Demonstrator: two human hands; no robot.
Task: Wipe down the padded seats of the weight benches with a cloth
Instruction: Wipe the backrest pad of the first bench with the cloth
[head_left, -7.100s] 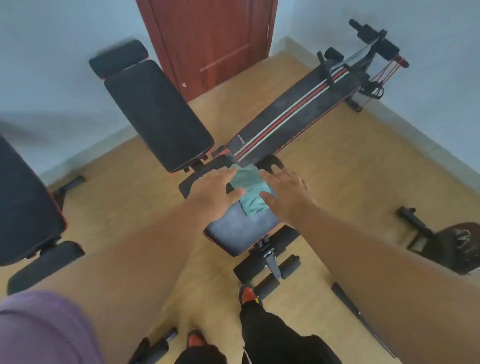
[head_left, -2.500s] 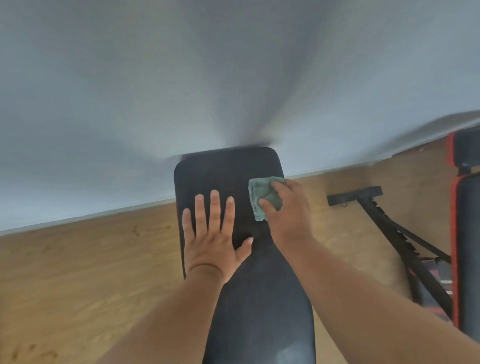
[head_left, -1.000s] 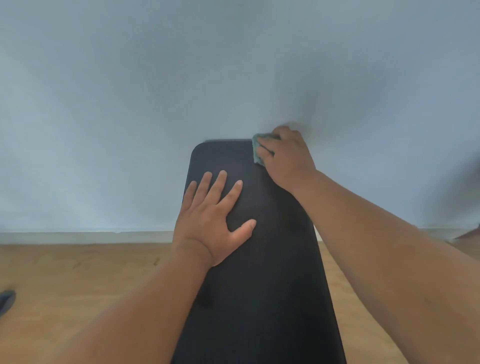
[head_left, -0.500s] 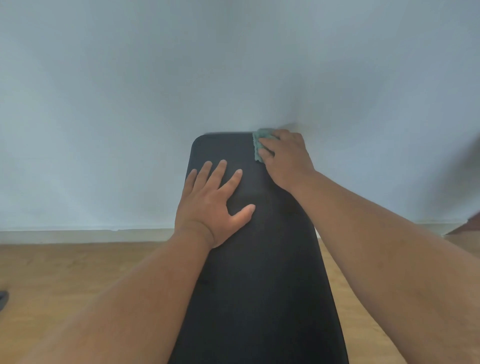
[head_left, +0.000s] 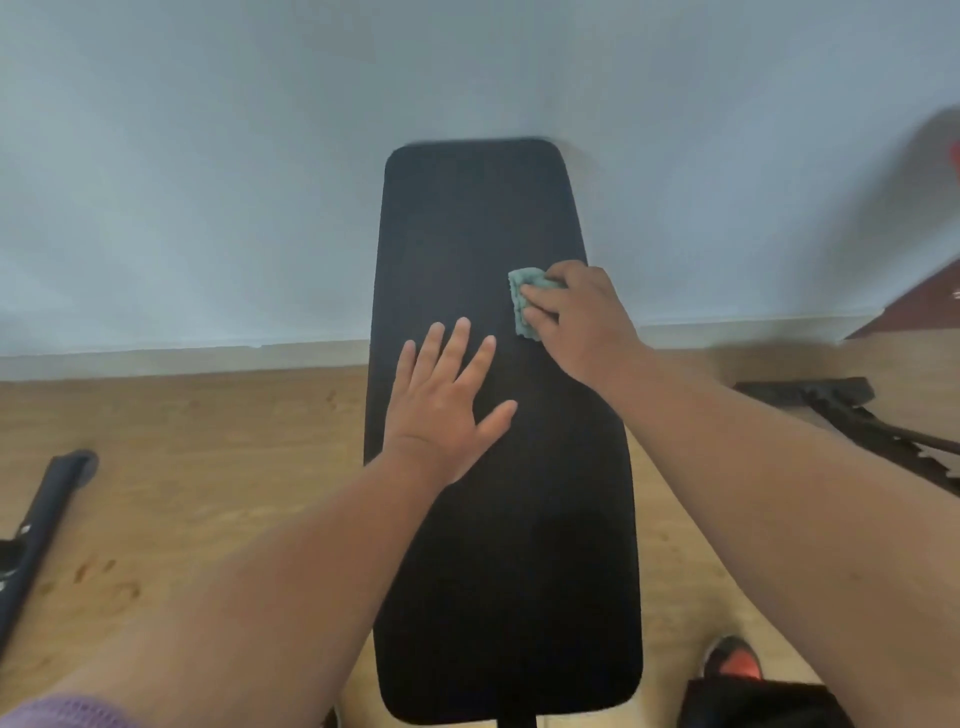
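A long black padded bench back (head_left: 478, 223) runs up the middle of the head view toward the pale wall. My left hand (head_left: 447, 400) lies flat on the pad's left half with fingers spread. My right hand (head_left: 579, 322) presses a small folded green cloth (head_left: 522, 304) against the pad near its right edge, about halfway up. The fingers curl over the cloth and hide most of it.
Wooden floor (head_left: 182, 467) lies on both sides of the bench. A black bar (head_left: 41, 525) from another bench lies on the left, and a black metal frame (head_left: 852, 415) on the right. A shoe (head_left: 732, 660) stands at the lower right.
My right hand has drawn the cloth down from the pad's top right corner to about mid-length. The view has tilted down, showing more floor. My left hand stays flat on the pad.
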